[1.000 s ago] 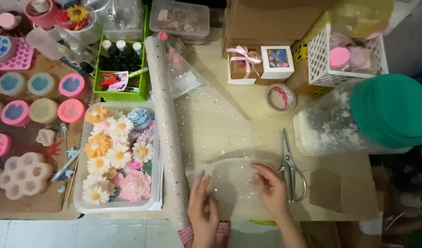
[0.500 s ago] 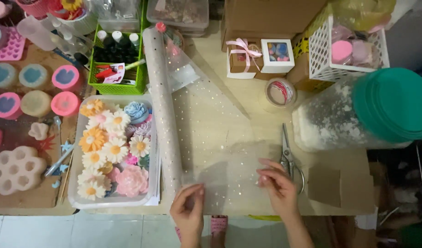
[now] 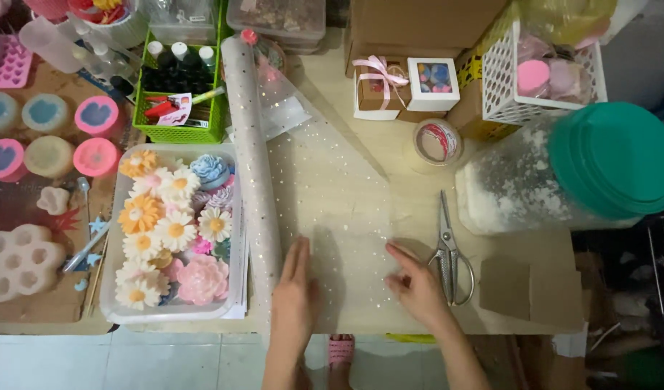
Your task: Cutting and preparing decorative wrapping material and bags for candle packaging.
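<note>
Upper centre: white window box (image 3: pixel 433 84) beside ribbon-tied kraft box (image 3: pixel 376 89). Left tray (image 3: pixel 115 312) holds flower soaps. Lower centre: left hand (image 3: pixel 294 287) and right hand (image 3: pixel 417 284) press flat, grip open, on spangled sheet (image 3: pixel 346 238) on tabletop (image 3: pixel 389 180).

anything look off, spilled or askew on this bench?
Nothing spilled or damaged. The one askew thing: the big jar with the green lid lies on its side by the scissors. Both hands, left hand and right hand, press flat on the speckled sheer wrap beside its roll.
</note>
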